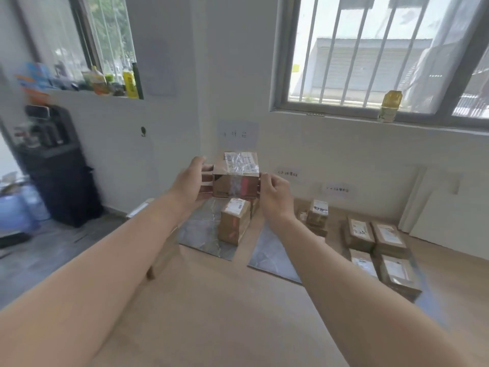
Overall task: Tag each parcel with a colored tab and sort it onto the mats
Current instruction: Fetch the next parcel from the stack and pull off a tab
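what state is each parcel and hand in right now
held parcel: lifted, taped, red tab on front
left hand: grips the parcel's left side
right hand: grips its right side
standing parcel: upright on the left mat
flat parcels: lying flat, far right

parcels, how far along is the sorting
Done: one parcel stands on the left mat, a small stack sits further right, and four flat parcels lie at the far right. In hand: the left hand and right hand hold a box bearing a red tab, not yet set down. No untagged pile is in view, so what remains is unclear.
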`<state>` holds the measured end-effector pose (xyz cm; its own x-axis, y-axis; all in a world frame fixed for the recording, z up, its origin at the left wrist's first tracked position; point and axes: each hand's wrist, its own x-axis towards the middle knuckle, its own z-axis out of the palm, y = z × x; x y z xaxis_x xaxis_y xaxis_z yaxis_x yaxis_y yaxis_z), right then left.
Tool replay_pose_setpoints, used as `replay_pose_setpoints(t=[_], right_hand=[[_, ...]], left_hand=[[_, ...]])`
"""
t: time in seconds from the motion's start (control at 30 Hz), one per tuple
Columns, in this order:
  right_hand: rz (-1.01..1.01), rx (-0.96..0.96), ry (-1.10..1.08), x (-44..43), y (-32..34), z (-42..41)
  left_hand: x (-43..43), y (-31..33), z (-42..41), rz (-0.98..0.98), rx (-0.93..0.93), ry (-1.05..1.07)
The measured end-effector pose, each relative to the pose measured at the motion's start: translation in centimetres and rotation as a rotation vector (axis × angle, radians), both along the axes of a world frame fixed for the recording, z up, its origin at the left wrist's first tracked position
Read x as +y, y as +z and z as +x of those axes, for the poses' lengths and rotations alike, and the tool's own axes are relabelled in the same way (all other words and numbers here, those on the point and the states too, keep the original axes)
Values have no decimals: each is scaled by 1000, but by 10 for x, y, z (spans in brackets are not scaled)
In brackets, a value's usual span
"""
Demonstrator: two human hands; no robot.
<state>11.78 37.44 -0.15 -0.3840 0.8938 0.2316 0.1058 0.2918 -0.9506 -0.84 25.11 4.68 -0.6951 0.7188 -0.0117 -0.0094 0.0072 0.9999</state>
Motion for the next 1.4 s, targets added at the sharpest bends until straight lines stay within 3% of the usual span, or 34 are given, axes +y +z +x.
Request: replay_pose_setpoints(t=[0.27,0.73,1.1,1.4], right_hand=[[-58,-19,39,15,-48,-110],[-271,-113,-91,63,-92,-334],[-424,-216,-224,157,-153,-432],[-589,-190,-292,247,-248,-481]], left_hand=[[25,-47,-116,-43,-95,51],[130,-108,-367,-241,-130,-187],[254,-174,-445,-399,-156,-294],[355,-260,-473,-532,-228,-275]])
